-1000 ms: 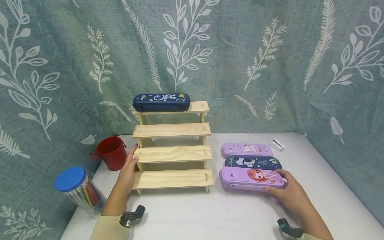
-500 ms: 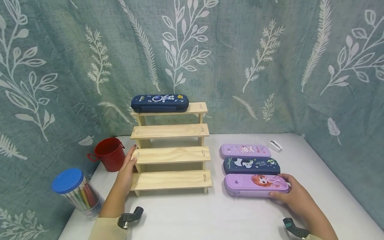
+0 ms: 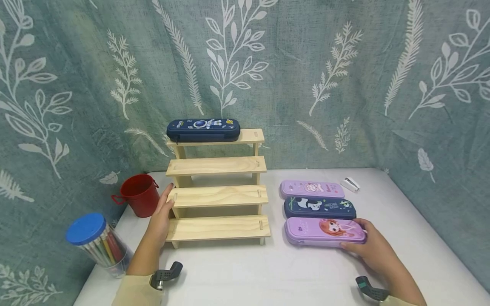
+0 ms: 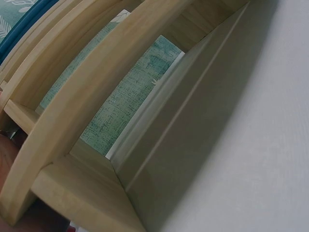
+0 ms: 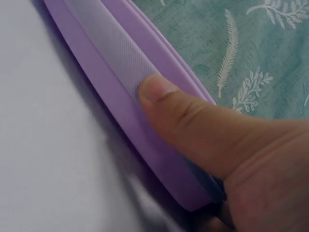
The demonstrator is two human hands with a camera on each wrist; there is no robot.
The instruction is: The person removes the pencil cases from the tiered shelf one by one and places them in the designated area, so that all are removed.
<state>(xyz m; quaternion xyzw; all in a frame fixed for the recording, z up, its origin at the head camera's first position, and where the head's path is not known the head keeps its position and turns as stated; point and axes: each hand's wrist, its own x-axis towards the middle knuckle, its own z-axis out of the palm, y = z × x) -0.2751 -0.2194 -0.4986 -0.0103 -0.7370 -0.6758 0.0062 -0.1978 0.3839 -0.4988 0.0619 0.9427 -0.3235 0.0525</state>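
Note:
In the head view, my right hand (image 3: 377, 248) grips the right end of a purple pencil case (image 3: 314, 229) with a red-haired girl on its lid. The right wrist view shows my thumb pressing the side of that purple pencil case (image 5: 104, 41); the other fingers are mostly hidden. My left hand (image 3: 158, 221) holds the left end of a four-tier wooden display rack (image 3: 218, 227), thumb at the edge of a lower tier. From the left wrist, the rack (image 4: 82, 96) fills much of the view, and only bits of that hand (image 4: 6, 157) show.
A navy astronaut pencil case (image 3: 203, 130) lies on the rack's top tier. Behind the held case lie a navy panda pencil case (image 3: 319, 208), a lilac pencil case (image 3: 294, 188) and a white stapler (image 3: 350, 184). At left stand a red bucket (image 3: 143, 199) and a blue-lidded pencil tub (image 3: 101, 246).
The purple pencil case has shifted slightly right and nearer to me, uncovering more of the panda case. My left hand stays at the rack.

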